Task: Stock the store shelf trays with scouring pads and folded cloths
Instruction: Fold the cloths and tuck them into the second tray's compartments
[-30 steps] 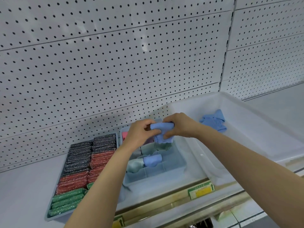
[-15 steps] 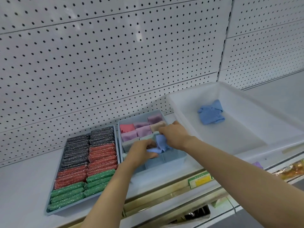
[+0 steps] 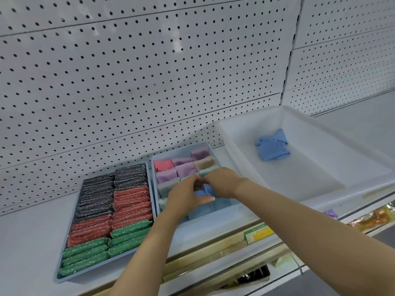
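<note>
A folded blue cloth [image 3: 205, 191] sits low in a compartment of the divided blue tray [image 3: 215, 212], pinched from both sides. My left hand [image 3: 185, 197] grips its near side and my right hand [image 3: 224, 180] presses its far side. Pink, lilac and beige folded cloths [image 3: 185, 167] fill the tray's back compartments. To the left, a flat blue tray [image 3: 62, 278] holds rows of black, red and green scouring pads [image 3: 111, 212]. Another blue cloth [image 3: 272, 145], loosely folded, lies in the white bin [image 3: 320, 189] on the right.
A white pegboard wall [image 3: 149, 71] rises behind the shelf. A green and yellow price label [image 3: 258, 232] hangs on the shelf's front rail. Below right, a lower shelf shows packaged goods [image 3: 374, 216] and a small purple item [image 3: 330, 213].
Both hands came down from above the divided tray, carrying the blue cloth into a front compartment. The view shifted, so the trays now sit lower and more central.
</note>
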The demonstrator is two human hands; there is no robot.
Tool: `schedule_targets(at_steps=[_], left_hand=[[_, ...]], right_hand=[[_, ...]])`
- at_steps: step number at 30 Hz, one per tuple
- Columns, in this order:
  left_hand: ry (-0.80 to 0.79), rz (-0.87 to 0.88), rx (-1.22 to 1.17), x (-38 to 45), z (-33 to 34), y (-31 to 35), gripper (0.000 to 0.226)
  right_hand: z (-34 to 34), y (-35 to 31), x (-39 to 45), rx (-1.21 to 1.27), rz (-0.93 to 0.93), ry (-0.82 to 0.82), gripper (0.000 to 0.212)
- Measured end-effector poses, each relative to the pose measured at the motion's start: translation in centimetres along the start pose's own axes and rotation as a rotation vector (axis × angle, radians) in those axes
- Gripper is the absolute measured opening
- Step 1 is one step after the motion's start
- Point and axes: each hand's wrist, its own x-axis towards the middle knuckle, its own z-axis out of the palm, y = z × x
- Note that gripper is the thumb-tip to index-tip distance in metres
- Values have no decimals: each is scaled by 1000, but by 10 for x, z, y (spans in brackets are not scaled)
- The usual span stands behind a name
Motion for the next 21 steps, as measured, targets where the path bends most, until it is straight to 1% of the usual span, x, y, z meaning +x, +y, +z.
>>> schedule_targets(at_steps=[1, 3, 5, 8, 10, 11, 12, 14, 16, 18, 19, 21], left_hand=[[31, 16, 57, 2, 3, 2, 49], [82, 14, 157, 5, 9, 9, 36], [117, -7, 262, 9, 11, 15, 23], [75, -52, 313, 12, 9, 22, 18], [-24, -72, 322, 15, 0, 32, 19], [-62, -71, 328, 18, -7, 39, 20], [-66, -59, 330, 21, -15, 48, 21], [16, -14, 301, 33, -33, 74, 22], [136, 66, 340, 49, -43, 104, 33], [212, 155, 418, 68, -42, 130, 46], [225, 182, 438, 78, -37, 142, 48], [199, 222, 489, 100, -21, 160, 48]], right_hand=[[-4, 1, 0, 2, 5, -8, 30], [-7, 2, -1, -3, -12, -1, 23], [-6, 1, -3, -38, -33, -18, 21], [-5, -2, -4, -109, -52, -15, 22], [-17, -2, -8, -136, -52, 52, 22], [-26, 1, -11, -148, -41, 118, 24], [-36, 6, -13, -153, -28, 203, 25], [-53, 25, -18, -139, 29, 358, 26], [-64, 51, -25, -122, 113, 459, 27], [-69, 80, -36, -106, 221, 494, 32], [-70, 94, -42, -99, 277, 510, 34], [-71, 121, -54, -74, 368, 522, 37]])
